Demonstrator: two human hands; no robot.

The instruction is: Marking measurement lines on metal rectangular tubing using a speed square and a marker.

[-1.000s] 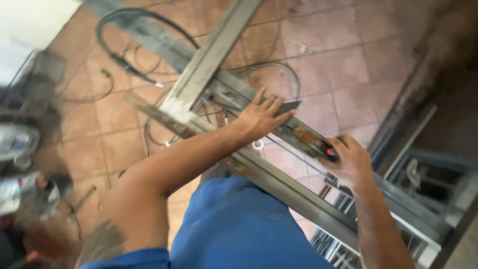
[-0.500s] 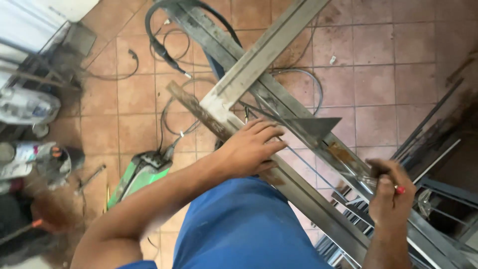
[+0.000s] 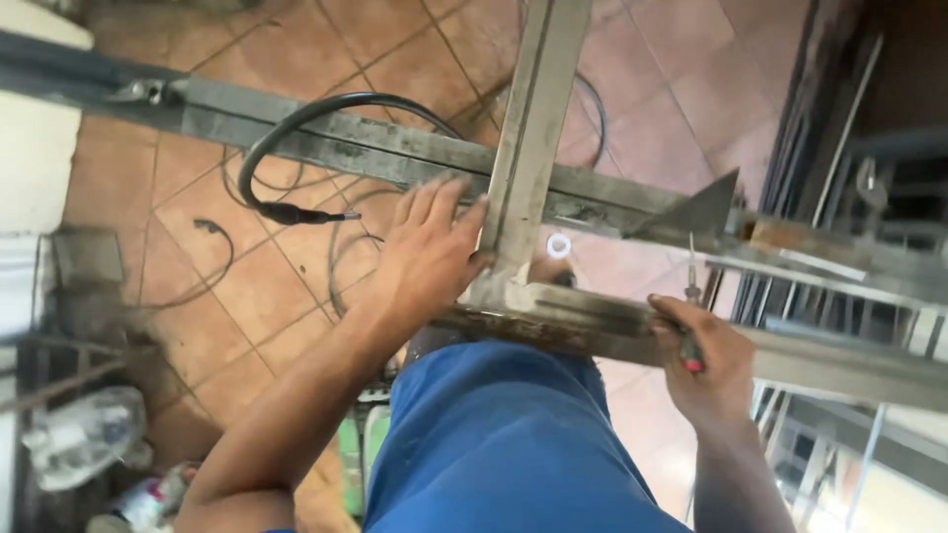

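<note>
Orange tile floor [image 3: 296, 286] lying below. Left hand [image 3: 430, 252] pressing flat, fingers spread, beside upright metal bar [image 3: 528, 148]. Right hand [image 3: 706, 365] squeezing red-handled tool [image 3: 688, 336], maybe screwdriver, on long rusty bar [image 3: 592, 331] running sideways between hands.

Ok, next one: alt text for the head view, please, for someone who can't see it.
Seen from above, a person's left hand presses flat against a grey upright metal bar where it meets a rusty horizontal steel rail, while the right hand grips that rail and a red-handled screwdriver. Black cables lie on the terracotta tile floor below.
</note>
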